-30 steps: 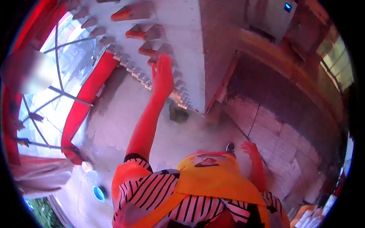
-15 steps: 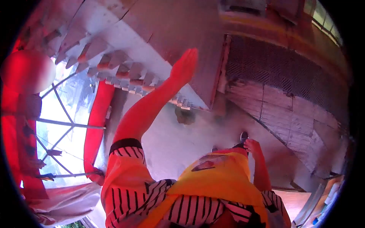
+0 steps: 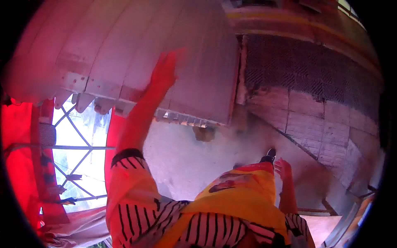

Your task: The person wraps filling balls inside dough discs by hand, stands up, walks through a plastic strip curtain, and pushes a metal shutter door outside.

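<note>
My left hand [image 3: 164, 70] is raised over the broad panelled surface [image 3: 198, 66] at the upper middle, fingers stretched out and somewhat blurred, holding nothing. Whether it touches the panels I cannot tell. Along the lower edge of that surface runs a row of pale teeth-like brackets [image 3: 84, 101]. Low on the right, my right hand [image 3: 283, 167] hangs beside the yellow apron [image 3: 244, 186] with its fingers apart and nothing in them. A dark shoe [image 3: 271, 153] shows just behind it.
Grey floor [image 3: 178, 161] lies below the panelled surface, with a dark patch [image 3: 203, 133] on it. To the right are pale slabs [image 3: 306, 120] and a dark ridged mat [image 3: 306, 74]. A metal lattice [image 3: 89, 147] before a bright opening and red cloth [image 3: 18, 140] stand at left.
The view has turned, so the panelled face now fills the upper left where toothed rows showed. My left hand moved right, then back left over the panels. My right hand stays low.
</note>
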A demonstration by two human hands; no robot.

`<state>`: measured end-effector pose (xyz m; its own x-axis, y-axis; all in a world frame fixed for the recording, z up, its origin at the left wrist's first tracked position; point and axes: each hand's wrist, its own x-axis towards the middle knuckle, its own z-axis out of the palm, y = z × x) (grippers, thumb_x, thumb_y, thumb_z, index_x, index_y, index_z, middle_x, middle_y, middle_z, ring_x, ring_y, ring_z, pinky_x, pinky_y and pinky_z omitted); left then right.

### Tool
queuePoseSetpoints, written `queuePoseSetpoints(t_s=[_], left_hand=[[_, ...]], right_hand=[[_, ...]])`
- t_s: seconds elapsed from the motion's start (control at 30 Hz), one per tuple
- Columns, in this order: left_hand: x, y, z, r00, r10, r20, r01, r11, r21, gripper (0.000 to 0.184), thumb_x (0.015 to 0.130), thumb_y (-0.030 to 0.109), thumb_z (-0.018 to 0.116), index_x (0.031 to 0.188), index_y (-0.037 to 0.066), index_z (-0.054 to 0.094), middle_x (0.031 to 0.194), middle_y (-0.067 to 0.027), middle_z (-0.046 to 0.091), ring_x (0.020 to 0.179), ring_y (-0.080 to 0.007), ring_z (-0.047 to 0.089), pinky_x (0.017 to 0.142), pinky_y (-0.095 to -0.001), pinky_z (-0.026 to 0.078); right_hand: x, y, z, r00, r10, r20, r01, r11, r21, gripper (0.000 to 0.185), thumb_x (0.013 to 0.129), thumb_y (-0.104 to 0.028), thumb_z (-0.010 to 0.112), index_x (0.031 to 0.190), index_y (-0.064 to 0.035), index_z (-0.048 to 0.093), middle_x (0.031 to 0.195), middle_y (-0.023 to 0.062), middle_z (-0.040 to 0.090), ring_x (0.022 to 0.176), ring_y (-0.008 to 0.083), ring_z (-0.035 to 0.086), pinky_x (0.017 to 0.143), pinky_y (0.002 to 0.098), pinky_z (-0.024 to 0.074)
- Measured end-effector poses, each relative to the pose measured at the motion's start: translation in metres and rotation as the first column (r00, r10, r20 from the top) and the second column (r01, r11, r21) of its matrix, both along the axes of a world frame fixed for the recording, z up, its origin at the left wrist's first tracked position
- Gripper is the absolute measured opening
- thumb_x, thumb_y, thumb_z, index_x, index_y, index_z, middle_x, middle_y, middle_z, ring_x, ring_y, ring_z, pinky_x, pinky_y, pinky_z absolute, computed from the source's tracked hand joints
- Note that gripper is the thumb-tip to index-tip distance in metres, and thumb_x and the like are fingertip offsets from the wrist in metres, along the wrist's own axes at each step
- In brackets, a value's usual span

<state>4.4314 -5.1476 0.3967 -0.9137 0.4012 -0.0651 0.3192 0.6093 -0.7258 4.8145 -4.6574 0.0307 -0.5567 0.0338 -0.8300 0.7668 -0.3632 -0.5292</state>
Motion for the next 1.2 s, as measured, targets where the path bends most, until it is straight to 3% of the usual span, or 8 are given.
queuePoseSetpoints(t_s=[0.2,0.3,0.5,0.6,0.8,0.9,1.0,1.2], left_hand=[[0.007,0.033,0.021,0.986,0.165,0.011,-0.152,0.931,-0.332,0.079,0.088,0.053,0.045,0.144,0.003,0.020,0.152,-0.0094,0.017,0.142,-0.0210,0.010,0.114,-0.0416,0.003],[-0.016,0.039,0.014,0.998,0.043,0.043,-0.040,0.996,-0.078,0.081,0.087,0.055,0.045,0.144,0.002,0.019,0.153,-0.0092,0.016,0.142,-0.0203,0.011,0.114,-0.0401,0.004],[-0.018,0.042,0.025,0.995,0.094,0.028,-0.092,0.993,-0.071,0.079,0.083,0.047,0.057,0.141,0.002,0.027,0.149,-0.0105,0.025,0.139,-0.0225,0.019,0.114,-0.0370,0.010],[-0.033,0.021,0.004,0.994,0.097,0.056,-0.107,0.969,0.222,0.079,0.082,0.041,0.062,0.140,0.001,0.028,0.148,-0.0107,0.027,0.138,-0.0232,0.022,0.114,-0.0370,0.012],[-0.101,0.030,0.016,0.996,-0.015,0.093,-0.007,0.972,0.236,0.077,0.088,0.048,0.051,0.142,0.001,0.025,0.150,-0.0097,0.024,0.139,-0.0222,0.019,0.114,-0.0373,0.011],[-0.097,0.046,0.014,0.998,0.053,0.031,-0.042,0.958,-0.283,0.074,0.091,0.050,0.044,0.143,0.001,0.024,0.151,-0.0090,0.023,0.140,-0.0220,0.017,0.114,-0.0382,0.009],[-0.107,0.079,0.025,0.976,0.193,0.098,-0.161,0.949,-0.271,0.073,0.091,0.049,0.043,0.143,0.001,0.023,0.151,-0.0094,0.022,0.140,-0.0221,0.016,0.114,-0.0387,0.007],[-0.182,0.076,0.019,0.997,0.071,0.041,-0.058,0.966,-0.253,0.074,0.091,0.048,0.044,0.143,0.000,0.022,0.151,-0.0106,0.019,0.141,-0.0222,0.013,0.114,-0.0387,0.005]], right_hand=[[-0.068,0.049,0.029,0.994,-0.020,-0.106,0.022,1.000,0.021,0.046,0.086,-0.048,0.057,0.111,-0.0093,0.055,0.104,0.0060,0.062,0.093,0.0210,0.061,0.076,0.0351,0.0460],[-0.083,0.079,0.027,0.996,-0.015,-0.089,0.017,1.000,0.013,0.045,0.086,-0.047,0.057,0.111,-0.0099,0.055,0.106,0.0062,0.062,0.095,0.0211,0.060,0.077,0.0352,0.0453],[-0.100,0.120,0.027,0.999,0.037,-0.038,-0.035,0.997,0.062,0.045,0.085,-0.046,0.057,0.112,-0.0102,0.055,0.106,0.0064,0.063,0.094,0.0220,0.060,0.077,0.0371,0.0452],[-0.116,0.121,0.026,1.000,0.027,-0.005,-0.027,0.999,0.046,0.046,0.085,-0.047,0.057,0.112,-0.0102,0.055,0.104,0.0056,0.063,0.094,0.0209,0.060,0.077,0.0380,0.0444],[-0.139,0.098,0.028,0.997,0.007,-0.071,-0.006,1.000,0.018,0.046,0.085,-0.048,0.057,0.111,-0.0099,0.054,0.106,0.0067,0.062,0.093,0.0212,0.060,0.077,0.0368,0.0445],[-0.159,0.100,0.029,0.996,-0.058,-0.068,0.058,0.998,0.007,0.045,0.086,-0.047,0.056,0.111,-0.0101,0.054,0.106,0.0065,0.062,0.093,0.0208,0.059,0.076,0.0353,0.0452],[-0.187,0.089,0.014,0.992,-0.082,-0.097,0.082,0.997,0.001,0.042,0.088,-0.047,0.055,0.108,-0.0109,0.056,0.104,0.0050,0.062,0.091,0.0193,0.060,0.075,0.0335,0.0460],[-0.248,0.086,0.026,0.987,-0.108,-0.115,0.107,0.994,-0.015,0.038,0.089,-0.044,0.054,0.109,-0.0114,0.056,0.102,0.0042,0.062,0.088,0.0179,0.059,0.075,0.0329,0.0458]])
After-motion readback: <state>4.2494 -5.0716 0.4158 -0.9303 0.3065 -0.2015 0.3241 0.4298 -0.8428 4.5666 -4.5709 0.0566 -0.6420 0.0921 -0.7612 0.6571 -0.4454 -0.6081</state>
